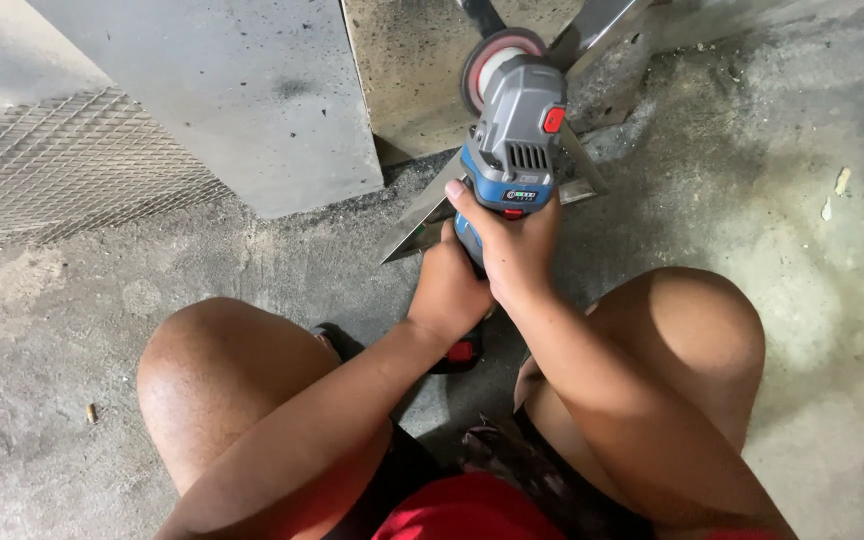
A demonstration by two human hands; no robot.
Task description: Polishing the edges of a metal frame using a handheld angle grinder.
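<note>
I hold a blue and grey angle grinder [517, 140] with both hands, its round disc [492, 62] pointing away from me. My right hand [512, 245] wraps the blue body just behind the grey head. My left hand [449, 290] grips the rear of the handle, lower and closer to me. The grinder's head sits over shiny angled metal bars [422, 215] that lie on the concrete floor. A red button shows on the grinder's grey head.
A grey metal panel [242, 100] stands at the upper left beside expanded metal mesh [62, 165]. A stained metal sheet [402, 70] rises behind the grinder. My bare knees [217, 370] flank my arms above the concrete floor [802, 250].
</note>
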